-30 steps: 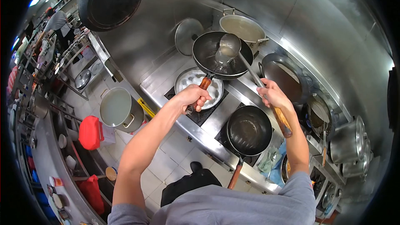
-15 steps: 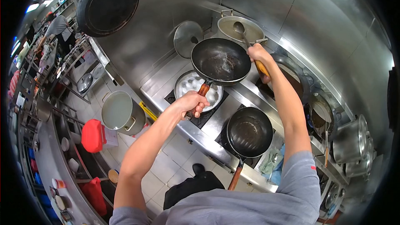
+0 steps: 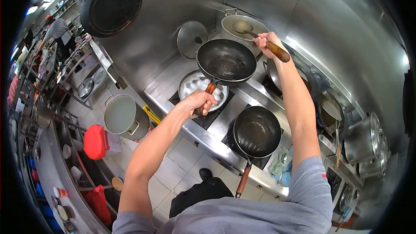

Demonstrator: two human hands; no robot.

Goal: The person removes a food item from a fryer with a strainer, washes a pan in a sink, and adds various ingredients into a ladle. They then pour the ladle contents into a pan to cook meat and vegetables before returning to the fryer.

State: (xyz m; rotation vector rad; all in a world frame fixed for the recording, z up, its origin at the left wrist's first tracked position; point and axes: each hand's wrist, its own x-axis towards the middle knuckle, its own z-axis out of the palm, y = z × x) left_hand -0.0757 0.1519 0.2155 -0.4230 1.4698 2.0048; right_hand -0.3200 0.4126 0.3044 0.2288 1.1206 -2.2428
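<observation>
My left hand (image 3: 202,102) is wrapped round the wooden handle of a dark frying pan (image 3: 226,63), held over the stove. Beneath that pan, a pan of white rounded pieces (image 3: 193,85) in liquid sits on a burner, partly hidden. In my right hand (image 3: 268,44) is a ladle (image 3: 242,27) with a wooden handle, gripped near its middle. The ladle's bowl is over a large two-handled pot (image 3: 229,23) of cloudy liquid at the back. A second dark frying pan (image 3: 257,132) rests on the front burner, its wooden handle pointing toward me.
A glass lid (image 3: 192,39) leans on the back wall, below a hanging black pan (image 3: 112,5). Further pans stand along the stove's right, beside tall metal pots (image 3: 363,138). On the left are a deep stockpot (image 3: 122,115) and a red container (image 3: 96,142). Another person (image 3: 57,30) stands far off.
My right hand has swung the ladle up and back, so its bowl now shows over the large pot. The pan in my left hand stays nearly in place, its surface showing less white residue.
</observation>
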